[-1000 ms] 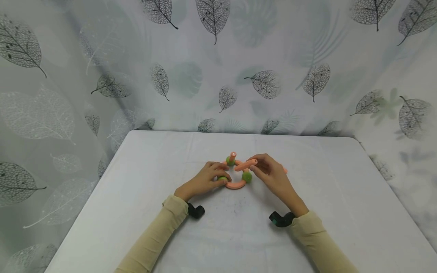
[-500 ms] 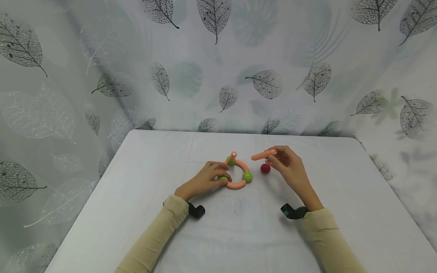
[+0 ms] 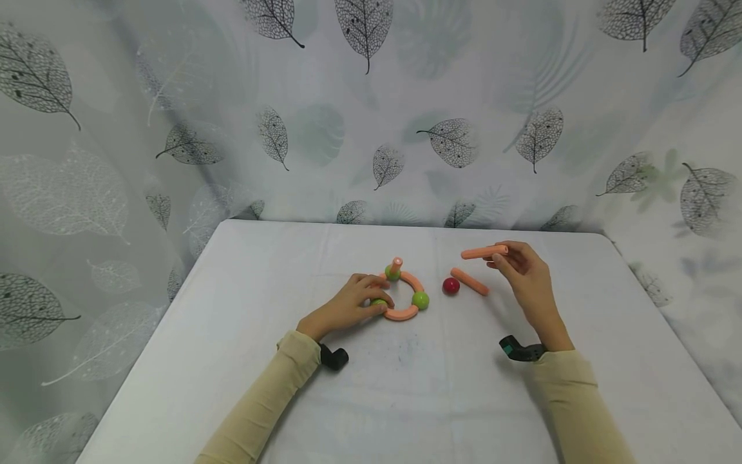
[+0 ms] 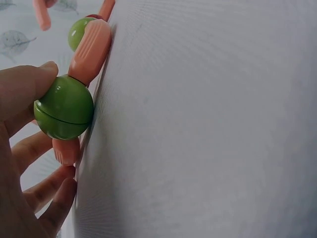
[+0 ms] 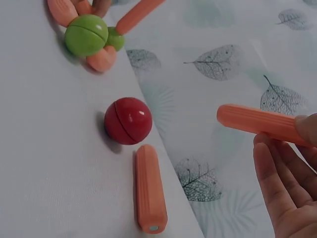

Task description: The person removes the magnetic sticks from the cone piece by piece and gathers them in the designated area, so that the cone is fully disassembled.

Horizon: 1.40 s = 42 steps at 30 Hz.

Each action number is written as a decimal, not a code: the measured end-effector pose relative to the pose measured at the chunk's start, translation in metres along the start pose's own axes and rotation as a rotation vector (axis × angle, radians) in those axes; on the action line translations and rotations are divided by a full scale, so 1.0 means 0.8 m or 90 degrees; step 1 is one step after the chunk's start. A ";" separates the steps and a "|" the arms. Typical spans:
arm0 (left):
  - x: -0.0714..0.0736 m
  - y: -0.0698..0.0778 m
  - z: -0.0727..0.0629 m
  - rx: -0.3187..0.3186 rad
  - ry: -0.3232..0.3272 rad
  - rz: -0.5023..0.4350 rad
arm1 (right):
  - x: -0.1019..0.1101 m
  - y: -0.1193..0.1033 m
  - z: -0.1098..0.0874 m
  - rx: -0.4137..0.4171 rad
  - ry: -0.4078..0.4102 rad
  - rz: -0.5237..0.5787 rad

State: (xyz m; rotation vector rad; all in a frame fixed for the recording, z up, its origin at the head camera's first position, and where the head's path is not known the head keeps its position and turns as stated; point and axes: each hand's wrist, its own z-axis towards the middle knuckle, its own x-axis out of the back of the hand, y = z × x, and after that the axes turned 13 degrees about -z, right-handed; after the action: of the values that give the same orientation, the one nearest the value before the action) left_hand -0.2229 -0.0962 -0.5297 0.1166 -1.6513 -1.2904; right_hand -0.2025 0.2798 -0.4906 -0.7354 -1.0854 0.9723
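A ring of curved orange rods and green balls lies on the white table. At its far side an orange rod stands up from another green ball. My left hand holds the ring's left side, thumb and fingers around a green ball. To the right, my right hand pinches a straight orange rod between thumb and fingers, raised over the table. Below that rod, a red ball rests on the table beside a second straight orange rod.
The white table has a leaf-patterned curtain behind it and along both sides. Black camera mounts, one at the left wrist and one at the right wrist, hang low over the tabletop.
My right hand has moved right and away from the ring, carrying the orange rod. The red ball and second rod have come into full view. My left hand has stayed on the ring.
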 end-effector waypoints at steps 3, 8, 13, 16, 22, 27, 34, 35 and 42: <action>0.000 -0.001 0.000 0.003 0.001 -0.003 | 0.004 0.008 0.000 -0.020 0.003 0.026; 0.001 0.000 -0.001 0.000 0.001 -0.003 | 0.012 0.022 -0.003 -0.079 -0.007 0.014; 0.001 0.002 -0.001 -0.004 0.001 -0.003 | 0.015 0.037 -0.006 -0.118 -0.032 -0.042; 0.001 0.001 -0.001 -0.003 0.002 -0.003 | 0.016 0.045 -0.008 -0.123 -0.049 -0.088; 0.000 0.000 -0.001 0.001 0.002 -0.004 | 0.015 0.055 -0.009 -0.131 -0.067 -0.144; 0.000 0.000 -0.001 0.005 0.000 -0.006 | 0.013 0.056 -0.010 -0.129 -0.062 -0.249; 0.002 0.001 -0.002 0.007 -0.001 -0.012 | 0.008 0.056 -0.007 -0.107 -0.049 -0.394; 0.002 0.001 -0.002 0.007 -0.002 -0.012 | 0.008 0.055 -0.007 -0.102 -0.053 -0.409; 0.004 -0.001 -0.002 -0.010 -0.005 -0.023 | 0.006 0.054 -0.003 -0.095 -0.084 -0.505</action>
State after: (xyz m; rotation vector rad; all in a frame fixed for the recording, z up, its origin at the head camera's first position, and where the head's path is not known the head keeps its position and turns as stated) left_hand -0.2234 -0.0997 -0.5284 0.1332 -1.6520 -1.3324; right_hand -0.2113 0.3018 -0.5268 -0.2995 -1.4175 0.2624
